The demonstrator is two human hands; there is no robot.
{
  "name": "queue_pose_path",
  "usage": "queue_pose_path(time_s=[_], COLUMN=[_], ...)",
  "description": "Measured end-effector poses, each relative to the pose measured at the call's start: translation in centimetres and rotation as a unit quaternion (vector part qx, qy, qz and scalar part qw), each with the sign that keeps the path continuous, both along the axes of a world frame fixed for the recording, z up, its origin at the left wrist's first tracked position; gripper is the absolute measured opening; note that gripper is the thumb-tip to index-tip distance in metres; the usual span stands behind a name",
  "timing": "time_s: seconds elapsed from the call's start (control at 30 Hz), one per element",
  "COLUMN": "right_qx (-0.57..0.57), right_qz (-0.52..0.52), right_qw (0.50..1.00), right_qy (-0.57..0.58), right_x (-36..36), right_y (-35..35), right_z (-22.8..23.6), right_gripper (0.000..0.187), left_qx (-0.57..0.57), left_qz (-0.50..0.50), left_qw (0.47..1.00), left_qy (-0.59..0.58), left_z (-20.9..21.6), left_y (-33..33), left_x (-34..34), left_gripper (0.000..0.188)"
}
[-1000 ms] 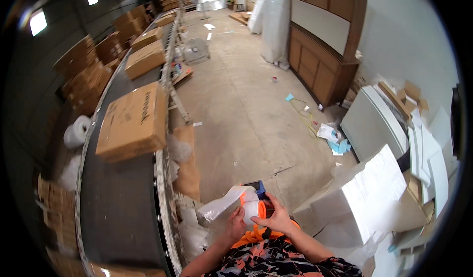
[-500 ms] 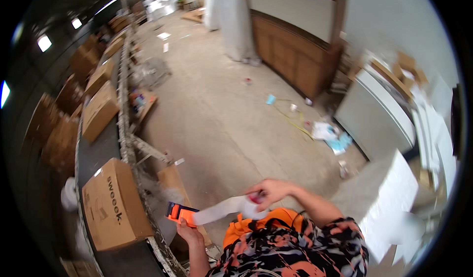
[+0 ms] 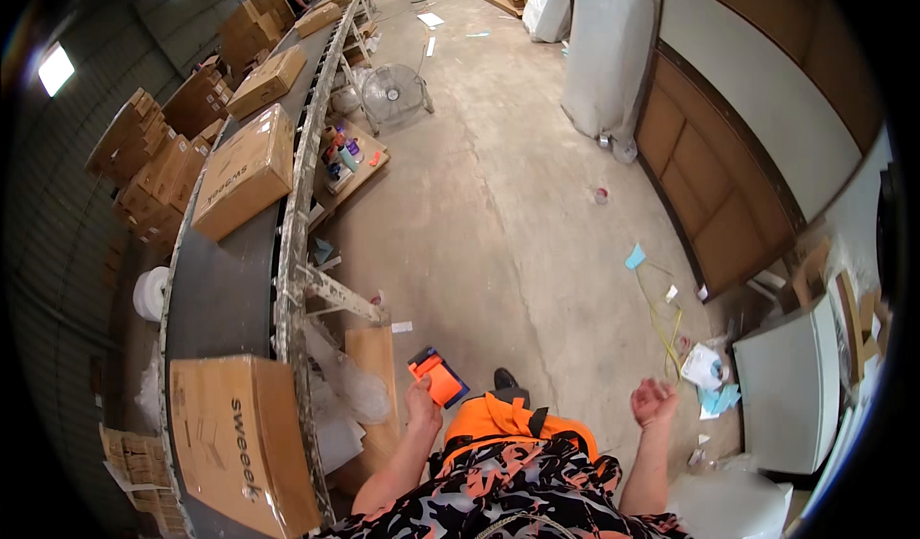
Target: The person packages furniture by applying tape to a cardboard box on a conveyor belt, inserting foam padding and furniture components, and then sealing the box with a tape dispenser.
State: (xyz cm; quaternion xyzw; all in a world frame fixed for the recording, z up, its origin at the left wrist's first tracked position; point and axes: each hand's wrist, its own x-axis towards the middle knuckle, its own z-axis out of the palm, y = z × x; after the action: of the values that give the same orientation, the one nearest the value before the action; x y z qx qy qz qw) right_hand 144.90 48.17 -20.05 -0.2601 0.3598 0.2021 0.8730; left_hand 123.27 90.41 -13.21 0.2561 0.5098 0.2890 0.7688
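An orange and dark blue tape dispenser point(image 3: 440, 378) is gripped in my left hand point(image 3: 422, 405), low in front of me between the conveyor and my body. Its fingers wrap round the orange part. Off to the right, my right hand point(image 3: 655, 401) is raised palm up over the floor, fingers loosely bent and apart, with nothing seen in it. Nearest to my left hand on the conveyor, a taped brown carton point(image 3: 206, 434) sits on the dark belt point(image 3: 225, 299).
More cartons point(image 3: 249, 170) stand farther along the belt. A floor fan point(image 3: 393, 95) and a low board with bottles point(image 3: 359, 160) are beside the conveyor frame. To the right are a wrapped column point(image 3: 609, 60), a brown panel point(image 3: 719, 175), a yellow strap point(image 3: 655, 333) and litter.
My right hand has moved right, away from the dispenser; the whitish tape roll and stretched strip it held no longer show. The view has shifted; my left hand still holds the dispenser.
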Motion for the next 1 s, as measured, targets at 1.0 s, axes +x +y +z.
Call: queue_pose_path(time_s=[1.0], right_qx=[-0.116], right_qz=[0.661], right_qw=[0.702], right_qy=[-0.237], right_x=[54.8], right_y=[87.3], right_z=[8.2], right_gripper=[0.037], left_qx=[0.105], left_qz=[0.109], left_qw=[0.988], left_qy=[0.011], left_z=[3.3], left_y=[53.4], left_x=[48.2], left_gripper=[0.026])
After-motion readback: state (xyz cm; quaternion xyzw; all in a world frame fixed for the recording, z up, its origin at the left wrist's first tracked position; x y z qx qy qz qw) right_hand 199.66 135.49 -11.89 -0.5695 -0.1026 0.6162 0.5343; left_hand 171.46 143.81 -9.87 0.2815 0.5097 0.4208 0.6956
